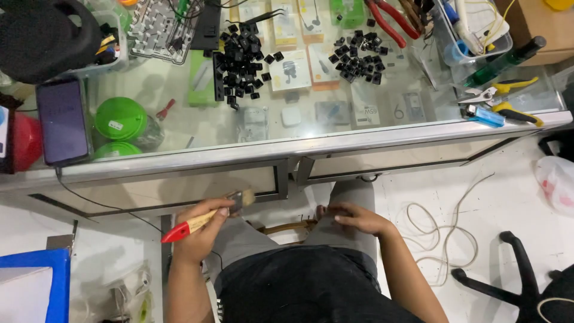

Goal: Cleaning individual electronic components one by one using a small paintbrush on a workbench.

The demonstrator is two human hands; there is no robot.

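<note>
We see flat packages under the glass counter (179,128): a green box (202,81) far left of centre, white-and-orange cards (291,70) between 2 heaps of black keycaps (241,60), grey packs (332,112) right of centre. 2 round green lids (120,118) sit left, each with a small white label. A dark phone (62,121) lies on the glass at far left. Pliers with red handles (388,21) lie far right of centre.

Our left hand (200,230) holds a brush (206,218), fingers wrapped around the handle. Brush: red handle tip, pale wood shaft, light bristles pointing up-right, near the counter's front edge, above our left knee. Our right hand (357,218) rests flat on the right thigh, fingers loosely together, pinching nothing.
</note>
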